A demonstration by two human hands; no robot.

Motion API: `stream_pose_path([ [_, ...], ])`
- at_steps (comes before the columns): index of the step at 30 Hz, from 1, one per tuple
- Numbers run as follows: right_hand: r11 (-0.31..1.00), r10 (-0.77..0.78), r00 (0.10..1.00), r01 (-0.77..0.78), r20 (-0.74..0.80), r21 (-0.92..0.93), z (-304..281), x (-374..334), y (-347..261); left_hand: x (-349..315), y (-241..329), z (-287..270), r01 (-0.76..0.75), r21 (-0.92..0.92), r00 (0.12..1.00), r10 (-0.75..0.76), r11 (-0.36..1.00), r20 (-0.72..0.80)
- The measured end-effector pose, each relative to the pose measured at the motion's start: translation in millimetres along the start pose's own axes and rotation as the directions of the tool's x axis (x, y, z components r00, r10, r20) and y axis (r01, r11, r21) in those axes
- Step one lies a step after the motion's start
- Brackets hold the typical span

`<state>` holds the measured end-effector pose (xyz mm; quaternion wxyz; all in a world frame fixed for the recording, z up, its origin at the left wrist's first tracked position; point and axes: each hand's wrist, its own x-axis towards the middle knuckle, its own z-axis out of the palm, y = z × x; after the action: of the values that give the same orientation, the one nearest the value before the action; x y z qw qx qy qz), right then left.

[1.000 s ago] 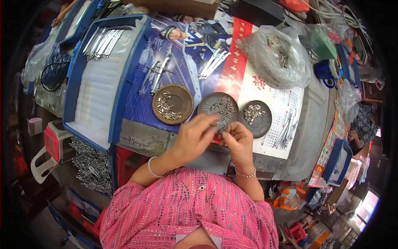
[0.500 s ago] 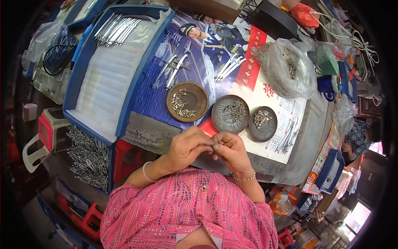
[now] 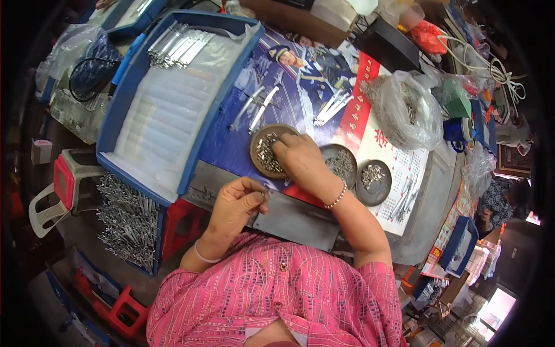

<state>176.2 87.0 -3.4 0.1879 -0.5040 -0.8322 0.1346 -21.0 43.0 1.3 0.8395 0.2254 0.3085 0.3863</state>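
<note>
Crossing the bowl rim (image 3: pixel 253 152), our right hand (image 3: pixel 302 165) curls, hold hidden. Our left hand (image 3: pixel 236 207) pinches a small piece (image 3: pixel 269 190) by the table edge (image 3: pixel 211 180).

Left of the tabletop (image 3: pixel 435 184), near its close left corner, a red-and-cream stool (image 3: pixel 62 180) stands on the dim floor (image 3: pixel 85 232). A red stool (image 3: pixel 174 215) shows below the near edge. Beyond the near right corner, white light glares through probably a window (image 3: pixel 498 306).
</note>
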Motion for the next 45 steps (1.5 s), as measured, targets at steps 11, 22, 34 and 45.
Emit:
stream_pose_path([
  [11, 0.993, 0.121, 0.976, -0.119, 0.179, -0.018, -16, 7, -2, 2, 0, 8, 0.055, -0.038, 0.997, -0.053, 0.998, 0.048],
  [22, 0.535, 0.436, 0.9, -0.26, 0.001, 0.804, -55, -64, -30, 15, -9, 19, 0.126, -0.159, 0.982, -0.1, 0.979, 0.16],
  [34, 0.157, 0.654, 0.752, -0.248, 0.088, 0.956, -48, -118, -52, 16, -40, 47, 0.287, -0.214, 0.935, -0.225, 0.934, 0.275],
  [45, 0.355, 0.61, 0.768, -0.043, -0.196, 0.934, -35, -107, -51, 20, -38, 61, 0.293, -0.274, 0.942, -0.227, 0.916, 0.247],
])
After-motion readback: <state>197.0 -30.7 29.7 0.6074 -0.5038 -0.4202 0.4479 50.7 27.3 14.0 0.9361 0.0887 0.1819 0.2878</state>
